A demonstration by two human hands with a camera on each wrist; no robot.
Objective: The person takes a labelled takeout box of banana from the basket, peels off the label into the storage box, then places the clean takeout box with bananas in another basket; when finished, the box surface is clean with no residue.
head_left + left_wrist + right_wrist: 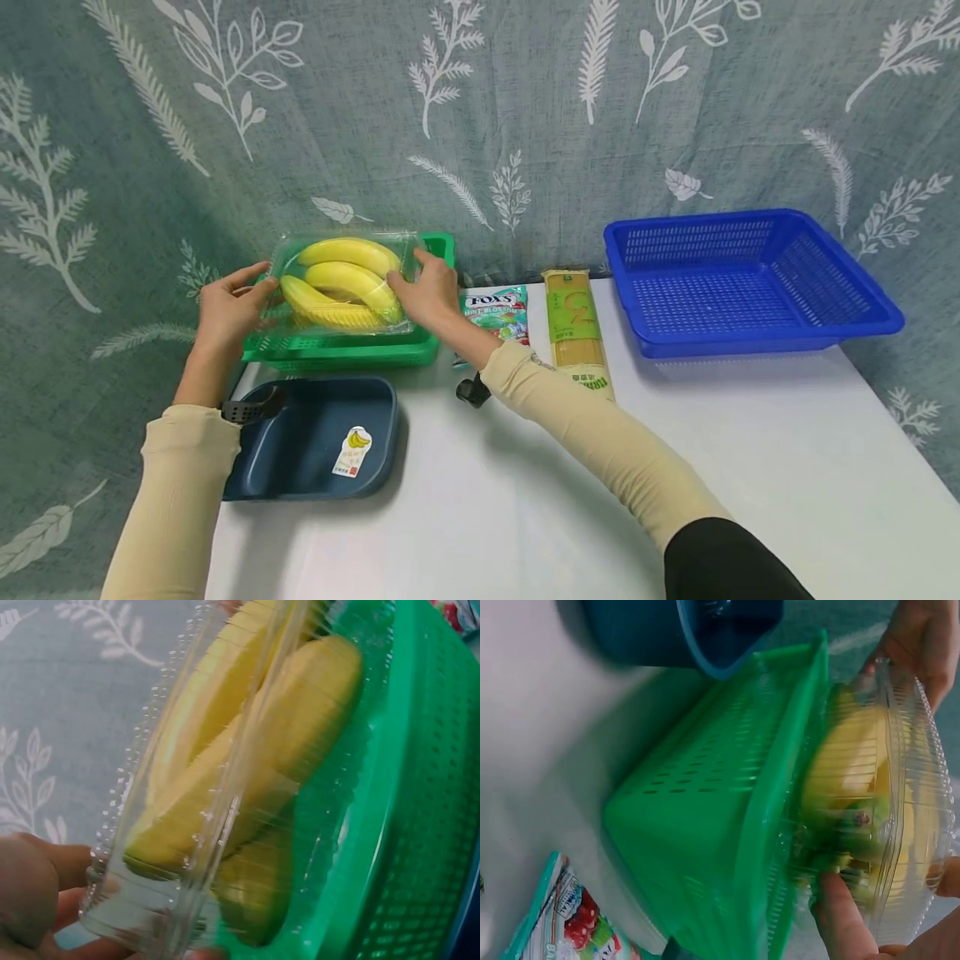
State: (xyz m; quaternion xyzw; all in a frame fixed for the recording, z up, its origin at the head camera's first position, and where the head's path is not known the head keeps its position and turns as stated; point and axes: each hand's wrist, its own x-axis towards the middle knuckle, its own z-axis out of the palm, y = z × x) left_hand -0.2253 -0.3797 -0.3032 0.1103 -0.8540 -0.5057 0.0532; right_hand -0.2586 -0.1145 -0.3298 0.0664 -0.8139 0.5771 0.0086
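Observation:
A clear plastic clamshell box (405,260) of yellow bananas (351,285) is held between both hands over the green basket (352,358). On its left end my left hand (225,307) grips the edge, the thumb towards the near side; in the left wrist view, the fingers (71,862) lie along the ribbed rim. My right hand (431,292) holds the opposite end, one digit on the box's side in the right wrist view (844,922). The box is tilted. Whether its underside touches the basket cannot be told.
A dark blue tub (315,433) with a banana sticker stands in front of the basket. Right of the basket lie a Fox's candy bag (498,308) and a noodle pack (573,321). A blue basket (720,292) stands at the table's back right, near the patterned curtain (525,125).

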